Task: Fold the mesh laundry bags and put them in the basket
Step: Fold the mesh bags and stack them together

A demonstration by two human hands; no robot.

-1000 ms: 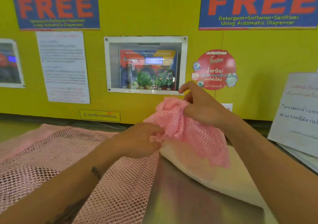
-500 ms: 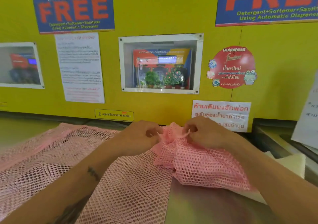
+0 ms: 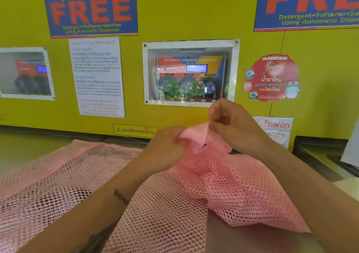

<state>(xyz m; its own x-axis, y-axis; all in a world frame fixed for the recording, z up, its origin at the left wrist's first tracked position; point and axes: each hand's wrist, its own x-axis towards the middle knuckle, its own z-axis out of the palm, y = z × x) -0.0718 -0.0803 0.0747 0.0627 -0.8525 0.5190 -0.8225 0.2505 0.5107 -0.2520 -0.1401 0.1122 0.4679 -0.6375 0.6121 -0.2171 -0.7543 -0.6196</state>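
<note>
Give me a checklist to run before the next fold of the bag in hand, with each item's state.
1. Left hand gripping the bunched bag: ok.
2. Right hand pinching its top edge: ok.
3. Bag flat enough to fold: not ok, it is crumpled.
4. Bag clear of the spread mesh: not ok, it overlaps it.
5. Basket within reach: cannot tell, none in view.
6. Bare counter to fold on: ok, though only a small patch shows.

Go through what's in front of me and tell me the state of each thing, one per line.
Left hand: closed on the bunched bag's top edge.
Right hand: pinching the same edge, raised.
Bunched mesh bag: gathered, unfolded.
Second mesh bag: spread flat.
</note>
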